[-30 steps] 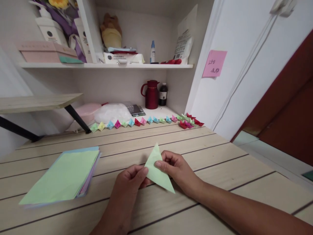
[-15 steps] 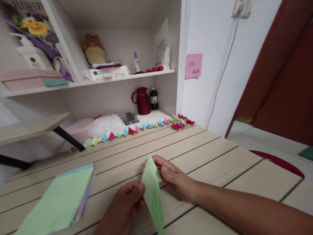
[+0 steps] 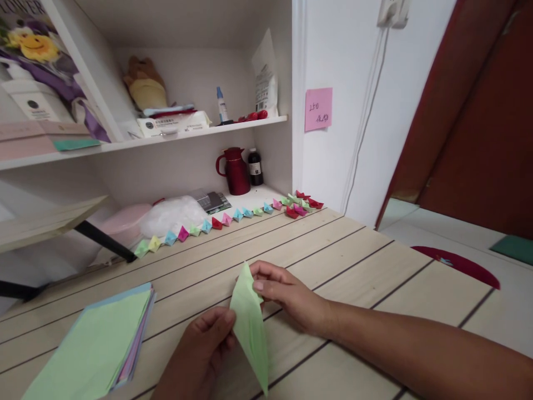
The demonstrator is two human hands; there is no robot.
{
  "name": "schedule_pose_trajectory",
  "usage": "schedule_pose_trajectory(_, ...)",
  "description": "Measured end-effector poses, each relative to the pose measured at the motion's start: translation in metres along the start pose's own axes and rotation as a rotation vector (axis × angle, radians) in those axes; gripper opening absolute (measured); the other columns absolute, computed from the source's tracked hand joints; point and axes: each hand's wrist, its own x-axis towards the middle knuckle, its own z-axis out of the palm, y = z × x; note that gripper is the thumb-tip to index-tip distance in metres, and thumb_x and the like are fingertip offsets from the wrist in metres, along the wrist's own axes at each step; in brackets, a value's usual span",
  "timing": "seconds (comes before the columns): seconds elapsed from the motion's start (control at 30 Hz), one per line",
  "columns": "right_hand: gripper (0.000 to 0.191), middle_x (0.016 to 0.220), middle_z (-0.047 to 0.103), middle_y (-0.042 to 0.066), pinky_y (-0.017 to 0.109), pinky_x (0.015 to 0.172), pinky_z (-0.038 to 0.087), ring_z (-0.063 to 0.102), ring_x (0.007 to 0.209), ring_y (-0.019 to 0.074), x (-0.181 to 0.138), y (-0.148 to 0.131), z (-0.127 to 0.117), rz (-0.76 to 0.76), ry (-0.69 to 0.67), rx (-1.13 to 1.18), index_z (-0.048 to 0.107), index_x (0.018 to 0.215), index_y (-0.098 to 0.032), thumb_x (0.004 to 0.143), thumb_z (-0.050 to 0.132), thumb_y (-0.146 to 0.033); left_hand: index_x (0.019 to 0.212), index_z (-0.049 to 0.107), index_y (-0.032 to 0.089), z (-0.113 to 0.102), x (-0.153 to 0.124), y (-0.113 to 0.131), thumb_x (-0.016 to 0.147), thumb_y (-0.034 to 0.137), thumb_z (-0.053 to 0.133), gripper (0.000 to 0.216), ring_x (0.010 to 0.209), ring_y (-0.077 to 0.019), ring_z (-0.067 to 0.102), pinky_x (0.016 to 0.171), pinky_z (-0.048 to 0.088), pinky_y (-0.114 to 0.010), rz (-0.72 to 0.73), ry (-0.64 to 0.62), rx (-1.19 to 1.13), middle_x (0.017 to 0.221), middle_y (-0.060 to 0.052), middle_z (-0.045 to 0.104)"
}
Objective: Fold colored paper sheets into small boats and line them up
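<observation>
A folded sheet of light green paper is held up above the table, its pointed end upward. My left hand pinches its left edge between thumb and fingers. My right hand grips the upper right side, thumb on the near face and fingers behind, partly hidden by the paper. To the left lies a stack of coloured paper with a green sheet on top. Along the table's far edge runs a row of small folded paper boats in several colours, ending in a cluster at the right.
Behind the table stands a white shelf with a dark red jug and a dark bottle. A small raised stand has its black leg at the left. A pink note sticks to the wall.
The right thumb has come down onto the paper's near face, and the paper is turned slightly more toward me. The whole scene has shifted a little left as the camera turned.
</observation>
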Motion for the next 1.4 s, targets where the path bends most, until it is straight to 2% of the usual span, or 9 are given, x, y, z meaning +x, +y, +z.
schedule_pose_trajectory(0.13,0.031,0.083,0.059,0.0,0.022,0.063,0.045,0.053,0.068,0.0095,0.0,0.003,0.0,0.044,-0.037,-0.004,0.061,0.101,-0.018,0.075,0.074,-0.029,0.078,0.072,0.014,0.002,-0.004,0.005,0.068,0.042,0.076,0.03,0.067,-0.014,0.051,0.065,0.042,-0.026,0.034,0.007,0.013,0.067,-0.003,0.061)
schedule_pose_trajectory(0.27,0.042,0.08,0.057,-0.002,0.021,0.064,0.044,0.051,0.067,0.0082,-0.002,0.004,0.002,0.09,-0.053,-0.061,0.056,0.113,-0.02,0.075,0.074,-0.024,0.083,0.071,0.015,0.004,-0.007,0.007,0.074,0.042,0.071,0.028,0.073,-0.0158,0.053,0.071,0.043,-0.028,0.067,0.031,0.027,0.075,-0.004,0.063)
schedule_pose_trajectory(0.37,0.043,0.08,0.059,-0.002,0.024,0.067,0.046,0.053,0.068,0.0091,-0.002,0.004,0.003,0.123,-0.033,-0.097,0.055,0.115,-0.021,0.076,0.073,-0.025,0.081,0.07,0.016,0.004,-0.009,0.008,0.075,0.041,0.07,0.026,0.074,-0.0163,0.054,0.073,0.043,-0.029,0.082,0.011,0.016,0.074,-0.003,0.062)
schedule_pose_trajectory(0.6,0.025,0.076,0.06,-0.001,0.024,0.065,0.047,0.056,0.067,0.0115,0.0,0.009,0.006,0.183,0.078,-0.145,0.062,0.095,-0.018,0.079,0.068,-0.036,0.082,0.074,0.015,0.001,-0.007,0.007,0.074,0.044,0.07,0.03,0.068,-0.0142,0.049,0.067,0.041,-0.027,0.089,-0.011,0.089,0.07,-0.003,0.062)
schedule_pose_trajectory(0.73,0.031,0.078,0.06,0.001,0.027,0.068,0.047,0.057,0.069,0.0128,0.0,0.012,0.003,0.173,0.028,-0.116,0.061,0.096,-0.018,0.084,0.061,-0.046,0.087,0.075,0.017,0.001,-0.007,0.007,0.076,0.043,0.069,0.029,0.073,-0.0155,0.052,0.074,0.042,-0.029,0.086,-0.04,0.024,0.073,-0.003,0.063)
schedule_pose_trajectory(0.93,0.038,0.085,0.062,0.001,0.024,0.071,0.045,0.057,0.082,0.0144,0.001,0.012,0.003,0.125,0.027,-0.121,0.06,0.099,-0.019,0.07,0.079,-0.035,0.085,0.075,0.015,0.002,-0.007,0.007,0.073,0.042,0.072,0.03,0.069,-0.0143,0.05,0.069,0.043,-0.028,0.091,-0.029,-0.019,0.072,-0.003,0.063)
schedule_pose_trajectory(1.03,0.031,0.081,0.063,0.002,0.028,0.073,0.047,0.059,0.077,0.0145,0.0,0.011,0.003,0.129,-0.015,-0.082,0.061,0.095,-0.017,0.08,0.068,-0.043,0.083,0.075,0.014,0.005,-0.01,0.011,0.071,0.042,0.074,0.03,0.068,-0.0146,0.052,0.069,0.044,-0.029,0.087,-0.025,-0.046,0.072,-0.005,0.065)
schedule_pose_trajectory(1.13,0.033,0.076,0.062,0.002,0.028,0.071,0.048,0.059,0.072,0.0135,-0.001,0.01,0.002,0.104,-0.033,-0.068,0.062,0.092,-0.016,0.087,0.058,-0.049,0.08,0.075,0.014,0.008,-0.013,0.015,0.068,0.044,0.075,0.031,0.07,-0.0179,0.057,0.073,0.045,-0.031,0.079,-0.018,-0.065,0.071,-0.006,0.067)
schedule_pose_trajectory(1.4,0.037,0.07,0.061,0.001,0.027,0.069,0.049,0.059,0.066,0.0125,0.002,0.008,0.003,0.126,0.008,-0.06,0.063,0.083,-0.014,0.079,0.067,-0.051,0.076,0.074,0.014,0.009,-0.013,0.016,0.066,0.043,0.077,0.031,0.067,-0.018,0.057,0.069,0.045,-0.031,0.095,0.023,-0.041,0.067,-0.005,0.066)
